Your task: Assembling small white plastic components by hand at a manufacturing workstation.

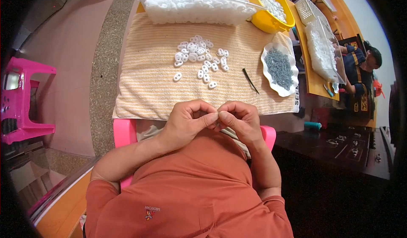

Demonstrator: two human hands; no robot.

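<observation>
My left hand (pixel 189 118) and my right hand (pixel 240 120) meet at the near edge of the towel, thumbs and fingertips pinched together. Whatever sits between the fingertips is too small and too covered to make out. Beyond them, small white oval plastic pieces with two holes (pixel 206 77) lie scattered in a loose pile on the striped towel (pixel 148 83). To the right of the pile rests a thin black tool (pixel 251 81), perhaps tweezers. A white scalloped dish (pixel 269 79) holds many small grey-blue pieces (pixel 279 68).
A clear bin (pixel 178 1) full of white pieces stands at the back, beside a yellow basin (pixel 271 25). At the right, a person (pixel 360 64) sits by another clear bin (pixel 324 51) on a wooden table. A pink stool (pixel 29 100) stands at the left.
</observation>
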